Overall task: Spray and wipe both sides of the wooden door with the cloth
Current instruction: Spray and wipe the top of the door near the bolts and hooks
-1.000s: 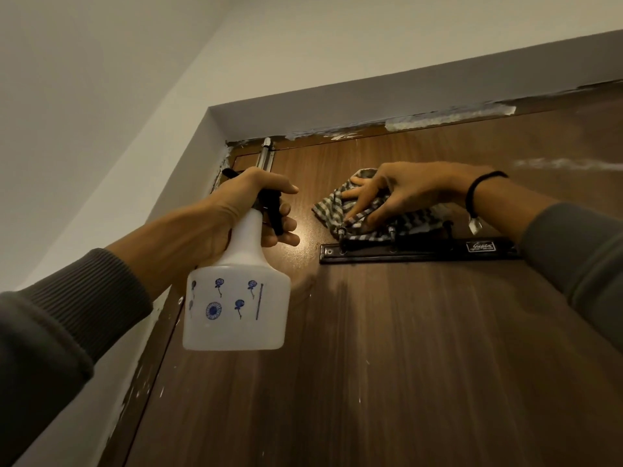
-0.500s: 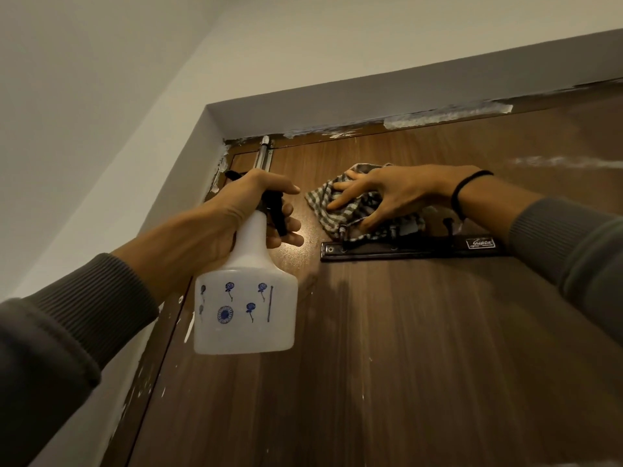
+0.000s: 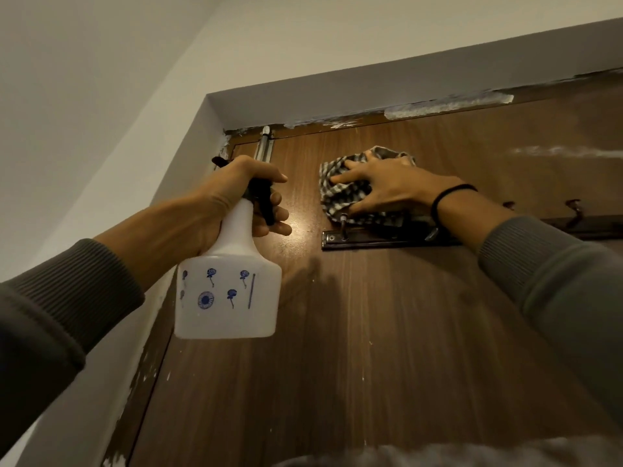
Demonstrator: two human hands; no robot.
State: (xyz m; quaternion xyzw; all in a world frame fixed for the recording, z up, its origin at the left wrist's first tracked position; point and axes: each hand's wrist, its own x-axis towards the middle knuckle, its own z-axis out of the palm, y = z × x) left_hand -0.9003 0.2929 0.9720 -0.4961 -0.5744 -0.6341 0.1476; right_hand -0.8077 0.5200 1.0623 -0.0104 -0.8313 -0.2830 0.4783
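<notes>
Right hand (image 3: 394, 190) is pressing checked cloth (image 3: 337, 198), fingers spread, on wooden door (image 3: 387, 332); left hand (image 3: 232, 193) is gripping spray bottle (image 3: 229, 291). Advise firm, overlapping strokes.

Left hand (image 3: 232, 197) grips spray bottle (image 3: 229, 291); right hand (image 3: 394, 190) presses cloth (image 3: 340, 190) on door (image 3: 371, 348).

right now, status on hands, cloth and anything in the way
Left hand grips spray bottle. Right hand presses checked cloth flat on wooden door, near top. Hook rail right under cloth.

Brown wood-grain door (image 3: 387, 332); checked grey-white cloth (image 3: 340, 193); white bottle (image 3: 229, 298), blue flower print.
</notes>
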